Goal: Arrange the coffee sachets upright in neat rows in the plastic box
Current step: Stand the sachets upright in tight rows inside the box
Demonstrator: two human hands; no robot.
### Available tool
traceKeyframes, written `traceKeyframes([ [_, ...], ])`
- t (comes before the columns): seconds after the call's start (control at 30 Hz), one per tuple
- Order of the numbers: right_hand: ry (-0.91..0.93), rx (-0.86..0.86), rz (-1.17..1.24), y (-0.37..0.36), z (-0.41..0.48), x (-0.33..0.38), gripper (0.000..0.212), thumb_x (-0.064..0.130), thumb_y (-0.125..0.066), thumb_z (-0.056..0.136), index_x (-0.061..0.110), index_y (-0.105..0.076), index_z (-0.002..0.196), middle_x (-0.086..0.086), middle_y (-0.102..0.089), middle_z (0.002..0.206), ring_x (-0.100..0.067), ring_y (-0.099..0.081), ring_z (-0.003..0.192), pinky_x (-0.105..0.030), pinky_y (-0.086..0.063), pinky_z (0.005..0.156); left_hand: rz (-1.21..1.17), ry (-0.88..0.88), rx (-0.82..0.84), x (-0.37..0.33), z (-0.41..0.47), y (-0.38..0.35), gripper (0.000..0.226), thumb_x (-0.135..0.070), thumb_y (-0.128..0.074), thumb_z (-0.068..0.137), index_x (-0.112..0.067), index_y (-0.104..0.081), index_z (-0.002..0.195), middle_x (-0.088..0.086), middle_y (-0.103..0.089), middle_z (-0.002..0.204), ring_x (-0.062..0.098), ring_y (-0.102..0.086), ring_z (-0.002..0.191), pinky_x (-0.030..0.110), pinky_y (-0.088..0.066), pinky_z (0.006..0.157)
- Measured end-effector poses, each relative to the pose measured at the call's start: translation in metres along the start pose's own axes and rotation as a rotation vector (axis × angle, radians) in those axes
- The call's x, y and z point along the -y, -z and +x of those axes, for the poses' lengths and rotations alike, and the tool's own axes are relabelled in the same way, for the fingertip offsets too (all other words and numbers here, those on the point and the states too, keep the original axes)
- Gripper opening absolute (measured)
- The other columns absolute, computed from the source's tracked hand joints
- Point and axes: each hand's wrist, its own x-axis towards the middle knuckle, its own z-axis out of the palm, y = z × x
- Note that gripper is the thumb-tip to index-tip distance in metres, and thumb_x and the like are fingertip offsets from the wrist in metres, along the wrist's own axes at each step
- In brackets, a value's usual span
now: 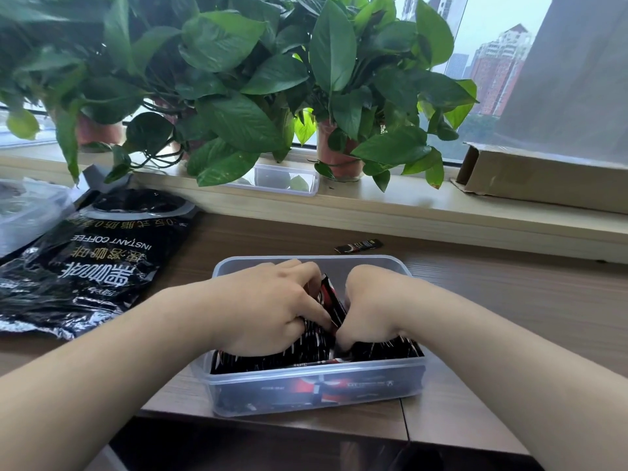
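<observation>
A clear plastic box (316, 389) stands at the table's near edge, packed with black and red coffee sachets (272, 360) standing on edge. Both hands are down inside it. My left hand (268, 307) and my right hand (377, 304) press in from either side on a bunch of sachets (331, 300) that sticks up between them, fingers curled round it. One sachet lies flat against the box's front wall. A single loose sachet (358, 246) lies on the table behind the box.
A large black instant coffee bag (88, 266) lies open at the left, with a clear plastic bag (27, 209) behind it. On the windowsill are potted plants (238, 96), the box's clear lid (282, 180) and a cardboard box (543, 178).
</observation>
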Motion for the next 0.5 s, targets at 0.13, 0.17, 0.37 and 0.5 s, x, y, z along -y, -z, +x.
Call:
traceKeyframes([
  [0.13,-0.02,-0.05,0.047,0.011,-0.005,-0.003,0.036,0.026,-0.078,0.07,0.012,-0.049,0.055,-0.004,-0.043,0.053,-0.024,-0.042,0.053,-0.023,-0.032,0.046,-0.009,-0.002,-0.001,0.0,0.0,0.001,0.051,-0.025,-0.038,0.091,-0.05,-0.057,0.132,-0.009,-0.036,0.119,0.007,-0.034,0.113,0.035,-0.035,0.107],
  [0.17,-0.026,-0.066,0.065,0.014,-0.007,-0.005,0.037,0.025,-0.077,0.07,0.012,-0.047,0.053,-0.003,-0.039,0.051,-0.023,-0.039,0.052,-0.023,-0.029,0.046,-0.009,-0.004,-0.003,-0.001,0.0,0.002,0.05,-0.023,-0.04,0.093,-0.05,-0.056,0.132,-0.009,-0.035,0.117,0.006,-0.032,0.11,0.034,-0.035,0.108],
  [0.37,-0.081,-0.15,0.161,0.031,-0.018,-0.013,0.044,0.029,-0.077,0.067,0.013,-0.041,0.049,0.001,-0.027,0.047,-0.021,-0.027,0.051,-0.026,-0.02,0.047,0.042,0.012,0.024,0.0,0.002,0.0,0.05,-0.026,-0.041,0.093,-0.051,-0.053,0.135,-0.004,-0.038,0.122,0.013,-0.035,0.119,0.039,-0.036,0.107],
  [0.5,-0.051,-0.215,0.149,0.036,-0.024,-0.012,0.045,0.032,-0.077,0.07,0.012,-0.043,0.05,0.001,-0.029,0.045,-0.021,-0.03,0.048,-0.026,-0.023,0.046,0.057,0.034,0.059,0.0,0.002,0.001,0.052,-0.028,-0.04,0.093,-0.053,-0.048,0.138,-0.006,-0.037,0.119,0.013,-0.035,0.118,0.038,-0.035,0.107],
])
